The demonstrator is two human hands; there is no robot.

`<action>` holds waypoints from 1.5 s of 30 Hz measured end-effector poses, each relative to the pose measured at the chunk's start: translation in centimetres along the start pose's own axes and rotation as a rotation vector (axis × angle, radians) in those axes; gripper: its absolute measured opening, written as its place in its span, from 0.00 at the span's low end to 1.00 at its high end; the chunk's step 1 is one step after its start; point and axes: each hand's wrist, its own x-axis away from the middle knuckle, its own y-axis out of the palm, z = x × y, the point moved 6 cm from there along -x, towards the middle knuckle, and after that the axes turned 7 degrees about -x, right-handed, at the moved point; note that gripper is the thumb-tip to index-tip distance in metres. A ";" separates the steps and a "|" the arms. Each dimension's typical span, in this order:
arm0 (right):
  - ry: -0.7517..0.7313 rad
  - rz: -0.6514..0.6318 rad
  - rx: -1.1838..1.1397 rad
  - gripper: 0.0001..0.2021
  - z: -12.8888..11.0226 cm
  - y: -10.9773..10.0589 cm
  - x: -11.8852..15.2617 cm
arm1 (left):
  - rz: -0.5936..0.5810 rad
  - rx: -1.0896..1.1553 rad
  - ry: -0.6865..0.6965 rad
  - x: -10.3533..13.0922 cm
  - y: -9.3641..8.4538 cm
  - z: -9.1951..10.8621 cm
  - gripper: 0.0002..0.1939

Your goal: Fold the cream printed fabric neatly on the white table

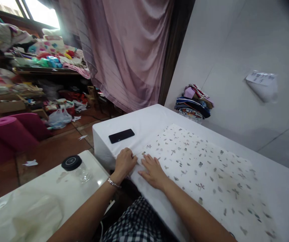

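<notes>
My left hand (125, 162), with a metal bracelet at the wrist, is closed at the near edge of a white bed sheet (144, 119), its curled fingers gripping the cloth. Just right of it my right hand (154, 171) lies flat, fingers spread, at the corner of a printed cloth (192, 158). This cloth carries small palm trees and leaves and is spread over the white sheet. A black phone (121, 135) rests on the sheet beyond my left hand.
At left stands a white table (81, 195) with a black-lidded clear jar (71, 162) and a crumpled plastic bag (31, 215). Folded clothes (193, 102) are stacked against the wall. A pink curtain (134, 50) hangs behind; a rolled magenta mat (5, 134) and clutter lie left.
</notes>
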 end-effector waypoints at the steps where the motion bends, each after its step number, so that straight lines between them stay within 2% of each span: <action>1: 0.004 0.008 0.014 0.29 0.2 -0.1 0.0 | -0.002 -0.004 -0.002 0.0 0.0 0.0 0.07; 10: -0.025 0.018 0.115 0.33 0.7 0.7 0.3 | -0.042 -0.005 -0.012 -0.2 0.1 0.3 0.09; 15: -0.034 0.030 0.124 0.32 0.4 0.5 0.4 | -0.071 0.014 0.087 -2.2 0.2 1.5 0.12; 22: -0.033 0.037 0.135 0.33 0.3 0.5 0.4 | -0.259 0.089 0.064 -5.3 2.3 3.0 0.14; 30: -0.041 0.062 0.131 0.32 0.3 0.6 0.4 | -0.340 0.098 0.047 -6.4 3.6 3.0 0.13; 37: -0.043 0.063 0.128 0.33 0.3 0.6 0.4 | -0.326 0.116 0.080 -6.3 3.2 3.7 0.10; 45: -0.025 0.031 0.127 0.33 0.3 0.5 0.4 | -0.310 0.082 0.070 -6.1 3.2 3.6 0.17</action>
